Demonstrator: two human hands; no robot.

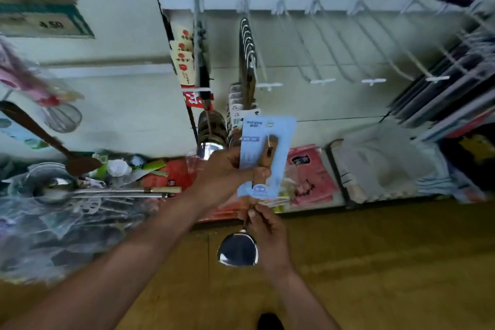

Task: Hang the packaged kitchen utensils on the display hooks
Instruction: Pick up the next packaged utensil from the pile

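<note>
I hold one packaged utensil [263, 158] upright at the centre: a pale blue card around a wooden handle, with a shiny metal spatula head [238, 249] hanging below. My left hand [227, 171] grips the card and handle from the left. My right hand [267, 233] pinches the thin metal neck just under the card. Right above the card's top edge hangs a row of similar packaged utensils [247, 75] on a white display hook. Another filled hook [202, 61] stands to its left. Several bare white hooks [321, 56] run to the right along the rail.
A heap of loose ladles, skimmers and spoons [80, 193] lies on the shelf at the left. A whisk [63, 116] and a dark wooden spoon [40, 136] hang at far left. Pink packets [308, 174] and white cloth [385, 161] lie below the hooks. Flat boards [455, 83] hang at right.
</note>
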